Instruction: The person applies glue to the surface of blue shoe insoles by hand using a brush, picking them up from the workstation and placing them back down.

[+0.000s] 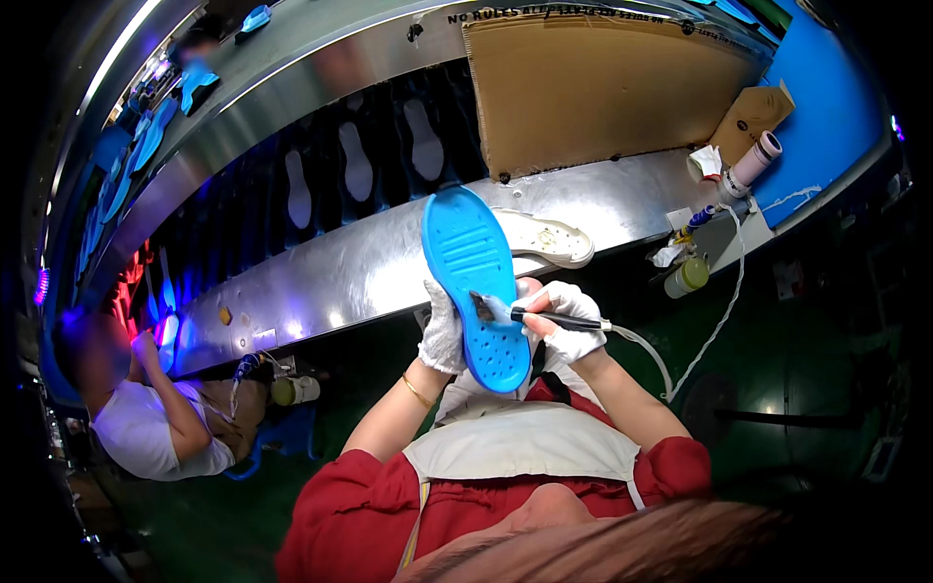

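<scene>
A bright blue shoe sole (473, 262) stands tilted in front of me, tread side toward the camera. My left hand (443, 335), in a white glove, grips its left edge from behind. In my right hand (569, 325), also gloved in white, is a black-handled brush (530, 315) with a white tube trailing from its end. The bristles touch the middle of the blue sole. A white shoe sole (544, 238) lies on the metal ledge (369, 267) just behind.
A dark conveyor carries white soles (357, 160) past the ledge. A cardboard sheet (593, 83) leans at the back. A green bottle (687, 277), a tape roll (756, 157) and rags sit at right. Another person (146, 408) works at left.
</scene>
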The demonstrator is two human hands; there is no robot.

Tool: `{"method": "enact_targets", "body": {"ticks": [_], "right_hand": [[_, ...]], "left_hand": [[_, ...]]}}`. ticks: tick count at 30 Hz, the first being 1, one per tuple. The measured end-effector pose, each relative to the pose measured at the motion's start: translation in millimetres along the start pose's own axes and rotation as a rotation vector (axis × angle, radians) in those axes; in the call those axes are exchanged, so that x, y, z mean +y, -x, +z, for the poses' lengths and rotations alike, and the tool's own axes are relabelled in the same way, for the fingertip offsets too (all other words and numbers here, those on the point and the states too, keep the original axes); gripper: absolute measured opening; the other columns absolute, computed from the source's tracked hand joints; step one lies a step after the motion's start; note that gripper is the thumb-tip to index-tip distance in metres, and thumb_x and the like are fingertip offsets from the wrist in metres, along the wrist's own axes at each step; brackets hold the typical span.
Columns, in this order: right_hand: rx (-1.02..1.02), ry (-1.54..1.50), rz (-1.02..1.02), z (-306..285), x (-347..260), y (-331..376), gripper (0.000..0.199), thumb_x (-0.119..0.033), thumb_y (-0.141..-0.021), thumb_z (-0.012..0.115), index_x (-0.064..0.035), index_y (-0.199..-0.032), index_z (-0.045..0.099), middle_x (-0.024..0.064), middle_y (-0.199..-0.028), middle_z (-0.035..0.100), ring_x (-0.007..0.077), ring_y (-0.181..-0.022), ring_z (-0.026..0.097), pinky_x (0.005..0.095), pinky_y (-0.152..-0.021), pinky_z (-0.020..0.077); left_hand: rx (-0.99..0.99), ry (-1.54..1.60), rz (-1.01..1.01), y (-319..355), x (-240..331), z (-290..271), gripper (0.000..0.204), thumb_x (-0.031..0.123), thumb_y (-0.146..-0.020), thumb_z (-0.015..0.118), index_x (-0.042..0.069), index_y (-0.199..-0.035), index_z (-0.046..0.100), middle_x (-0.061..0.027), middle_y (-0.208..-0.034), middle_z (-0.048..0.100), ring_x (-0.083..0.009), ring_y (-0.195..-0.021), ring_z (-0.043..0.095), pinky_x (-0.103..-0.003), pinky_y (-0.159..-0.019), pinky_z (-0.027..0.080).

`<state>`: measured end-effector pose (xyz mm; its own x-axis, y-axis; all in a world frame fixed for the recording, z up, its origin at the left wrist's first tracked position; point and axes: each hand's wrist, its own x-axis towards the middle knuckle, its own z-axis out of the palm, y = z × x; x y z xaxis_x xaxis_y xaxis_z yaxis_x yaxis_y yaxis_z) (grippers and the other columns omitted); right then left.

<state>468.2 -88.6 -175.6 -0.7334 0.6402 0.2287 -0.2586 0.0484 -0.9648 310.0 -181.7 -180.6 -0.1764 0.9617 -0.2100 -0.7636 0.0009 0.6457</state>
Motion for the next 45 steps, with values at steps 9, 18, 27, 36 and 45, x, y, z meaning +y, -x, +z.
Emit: {"method": "enact_targets", "body": {"ticks": [9,18,27,36,45], "right_hand": [[0.001,-0.008,-0.193,14,-23,-20,0.01,-0.001,-0.074,0.069,-0.0016,-0.083,0.063,0.0112,-0.084,0.065,0.0181,-0.077,0.063,0.0304,-0.074,0.0497],[-0.047,-0.476,0.178,17,-20,-19,0.008,-0.001,-0.076,0.066,-0.0024,-0.083,0.061,0.0121,-0.084,0.065,0.0143,-0.069,0.061,0.0244,-0.067,0.0494],[-0.11,-0.651,0.306,18,-15,-26,0.007,-0.001,-0.075,0.063,-0.0014,-0.079,0.057,0.0127,-0.086,0.064,0.016,-0.072,0.061,0.027,-0.067,0.0493],[-0.221,0.331,-0.15,4,-24,-45,0.014,0.005,-0.066,0.066,-0.0013,-0.078,0.063,0.0085,-0.09,0.063,0.0185,-0.089,0.06,0.0307,-0.082,0.0473],[-0.272,0.082,0.056,5,-26,-54,0.012,0.003,-0.07,0.065,-0.0036,-0.079,0.062,0.0052,-0.083,0.062,0.0138,-0.077,0.058,0.0265,-0.071,0.0489]], "left_hand": [[-0.281,0.346,0.247,-38,22,-5,0.105,0.087,-0.068,0.03,0.012,-0.142,0.029,-0.017,-0.132,0.048,-0.0345,-0.114,0.052,-0.052,-0.102,0.036],[-0.187,0.257,0.462,-53,49,-24,0.114,0.09,-0.06,0.032,0.012,-0.142,0.029,-0.017,-0.135,0.045,-0.0346,-0.117,0.049,-0.051,-0.1,0.04],[-0.594,0.15,0.537,-59,72,-21,0.125,0.091,-0.049,0.041,0.007,-0.141,0.028,-0.0222,-0.133,0.044,-0.0352,-0.117,0.05,-0.053,-0.1,0.04],[-0.297,-0.363,0.333,-45,90,0,0.123,0.086,-0.05,0.053,-0.002,-0.134,0.037,-0.0231,-0.123,0.052,-0.0326,-0.108,0.057,-0.044,-0.088,0.051],[-0.257,-0.459,-0.065,-61,107,1,0.083,0.065,-0.076,0.059,0.001,-0.127,0.047,-0.0148,-0.109,0.06,-0.0206,-0.094,0.062,-0.034,-0.08,0.054]]}}
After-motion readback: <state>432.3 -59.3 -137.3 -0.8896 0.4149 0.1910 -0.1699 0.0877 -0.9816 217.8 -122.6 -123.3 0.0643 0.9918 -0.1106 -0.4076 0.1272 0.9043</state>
